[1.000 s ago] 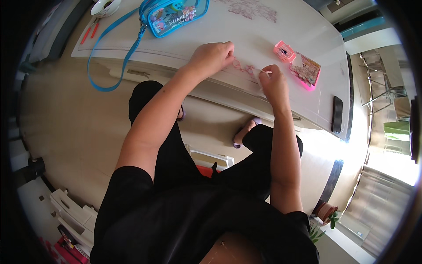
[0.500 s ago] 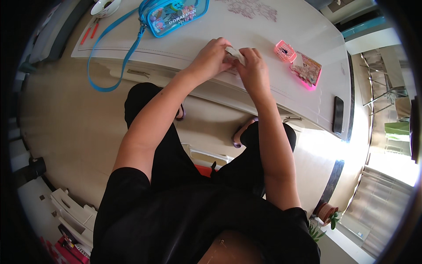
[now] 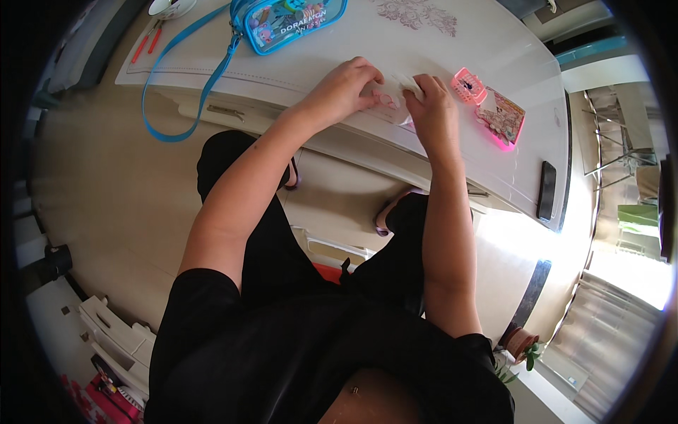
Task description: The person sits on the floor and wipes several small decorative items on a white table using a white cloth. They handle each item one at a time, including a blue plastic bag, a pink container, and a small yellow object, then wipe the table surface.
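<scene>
Over the front part of the white table, my left hand (image 3: 347, 88) has its fingers curved, with a gap between thumb and fingertips and nothing seen in them. To its right, my right hand (image 3: 436, 113) pinches a crumpled whitish piece (image 3: 409, 86), which looks like thin film or paper; its exact kind is not clear. Between my hands, by my left thumb, a small clear item with pink markings (image 3: 385, 99) shows on the tabletop. Whether the thumb touches it, I cannot tell.
A clear blue pouch (image 3: 286, 30) with a blue strap stands at the back left, near red-handled utensils (image 3: 157, 39) and a white bowl (image 3: 161, 7). On the right are a pink basket (image 3: 469, 86), a pink box (image 3: 503, 116) and a black phone (image 3: 546, 189).
My hands were together on the whitish piece and are now apart. The right hand has moved right with it, and the pink-marked item now shows between them. The view has shifted slightly.
</scene>
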`<action>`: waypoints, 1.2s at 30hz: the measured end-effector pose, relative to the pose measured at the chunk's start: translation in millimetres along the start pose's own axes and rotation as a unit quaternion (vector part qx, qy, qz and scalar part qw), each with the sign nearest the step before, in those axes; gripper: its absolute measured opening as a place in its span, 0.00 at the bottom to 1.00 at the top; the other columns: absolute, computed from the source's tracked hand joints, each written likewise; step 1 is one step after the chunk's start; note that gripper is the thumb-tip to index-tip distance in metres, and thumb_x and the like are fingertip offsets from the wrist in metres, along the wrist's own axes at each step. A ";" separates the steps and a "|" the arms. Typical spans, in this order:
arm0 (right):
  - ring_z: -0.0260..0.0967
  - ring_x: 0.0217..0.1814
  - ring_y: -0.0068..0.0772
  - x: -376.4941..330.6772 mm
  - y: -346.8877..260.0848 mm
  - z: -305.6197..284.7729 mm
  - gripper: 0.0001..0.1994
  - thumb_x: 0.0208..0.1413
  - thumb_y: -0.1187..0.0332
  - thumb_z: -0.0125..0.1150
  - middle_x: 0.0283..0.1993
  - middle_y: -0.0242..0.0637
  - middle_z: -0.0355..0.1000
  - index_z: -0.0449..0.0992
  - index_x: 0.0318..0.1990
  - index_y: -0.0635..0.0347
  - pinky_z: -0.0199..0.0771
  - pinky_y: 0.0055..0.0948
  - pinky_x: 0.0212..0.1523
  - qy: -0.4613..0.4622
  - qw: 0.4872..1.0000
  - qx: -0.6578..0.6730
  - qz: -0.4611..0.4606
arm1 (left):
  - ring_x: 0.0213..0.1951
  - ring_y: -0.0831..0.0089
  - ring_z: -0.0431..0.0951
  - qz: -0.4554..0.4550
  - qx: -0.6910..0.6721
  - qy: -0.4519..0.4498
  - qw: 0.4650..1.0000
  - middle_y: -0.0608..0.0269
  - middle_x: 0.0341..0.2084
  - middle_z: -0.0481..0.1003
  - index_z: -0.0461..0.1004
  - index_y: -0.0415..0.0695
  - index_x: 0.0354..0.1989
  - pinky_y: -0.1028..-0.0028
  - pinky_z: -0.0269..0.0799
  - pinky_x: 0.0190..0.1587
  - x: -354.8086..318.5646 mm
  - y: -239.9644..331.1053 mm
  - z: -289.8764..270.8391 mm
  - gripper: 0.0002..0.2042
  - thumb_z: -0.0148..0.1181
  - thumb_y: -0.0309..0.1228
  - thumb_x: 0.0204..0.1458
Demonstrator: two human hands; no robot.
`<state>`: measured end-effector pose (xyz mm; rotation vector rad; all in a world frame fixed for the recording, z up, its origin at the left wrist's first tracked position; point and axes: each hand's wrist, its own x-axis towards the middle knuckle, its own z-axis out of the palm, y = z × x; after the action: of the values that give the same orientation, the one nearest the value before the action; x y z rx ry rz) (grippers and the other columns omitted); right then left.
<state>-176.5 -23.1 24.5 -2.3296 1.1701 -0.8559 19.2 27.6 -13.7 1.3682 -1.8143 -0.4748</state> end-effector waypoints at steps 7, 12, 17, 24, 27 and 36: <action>0.74 0.43 0.54 1.8 -17.8 28.2 0.12 0.49 0.77 0.65 0.44 0.45 0.74 0.78 0.43 0.60 0.75 0.45 0.44 -0.042 0.998 0.029 -0.034 | 0.47 0.62 0.77 -0.006 -0.027 0.031 0.999 0.59 0.46 0.72 0.74 0.39 0.44 0.68 0.74 0.51 -2.3 -4.9 5.1 0.15 0.68 0.18 0.48; 0.74 0.43 0.55 -0.6 -8.2 15.5 0.12 0.49 0.78 0.65 0.43 0.46 0.74 0.78 0.43 0.61 0.74 0.45 0.44 -0.067 0.997 0.003 -0.042 | 0.46 0.63 0.77 -0.031 0.001 -0.014 0.999 0.61 0.46 0.72 0.75 0.39 0.42 0.68 0.74 0.51 0.5 -1.9 -0.7 0.13 0.67 0.18 0.48; 0.75 0.43 0.53 -1.0 1.2 -14.7 0.11 0.49 0.77 0.66 0.42 0.46 0.75 0.79 0.43 0.61 0.75 0.43 0.43 0.000 1.000 -0.006 -0.002 | 0.45 0.64 0.77 -0.040 -0.012 -0.024 0.999 0.61 0.46 0.72 0.75 0.39 0.41 0.68 0.74 0.50 -1.8 0.2 -5.2 0.11 0.66 0.19 0.49; 0.74 0.44 0.52 -10.7 -9.8 7.0 0.13 0.48 0.79 0.64 0.44 0.44 0.74 0.78 0.42 0.60 0.75 0.44 0.44 -0.062 0.995 0.008 -0.074 | 0.45 0.63 0.77 -0.022 -0.024 -0.024 0.999 0.60 0.45 0.73 0.75 0.40 0.41 0.68 0.74 0.48 -1.6 -1.6 -4.1 0.11 0.66 0.20 0.50; 0.73 0.45 0.53 -12.0 -10.4 7.9 0.13 0.46 0.80 0.63 0.42 0.45 0.73 0.78 0.41 0.60 0.74 0.44 0.45 -0.073 0.995 -0.009 -0.069 | 0.44 0.61 0.76 0.012 -0.011 -0.015 1.000 0.60 0.43 0.73 0.76 0.42 0.38 0.66 0.74 0.47 -2.0 -7.6 -2.9 0.08 0.68 0.24 0.50; 0.74 0.45 0.52 -10.9 26.0 -41.3 0.13 0.49 0.76 0.66 0.44 0.45 0.74 0.78 0.44 0.60 0.74 0.43 0.45 0.021 0.997 -0.057 0.046 | 0.46 0.63 0.77 -0.007 0.001 -0.034 0.999 0.61 0.49 0.72 0.75 0.40 0.35 0.68 0.74 0.50 -2.5 0.1 -9.4 0.06 0.66 0.23 0.51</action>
<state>-224.3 -32.2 35.8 -2.3372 1.3659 -0.8294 26.7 31.5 -8.7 1.3820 -1.8629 -0.5325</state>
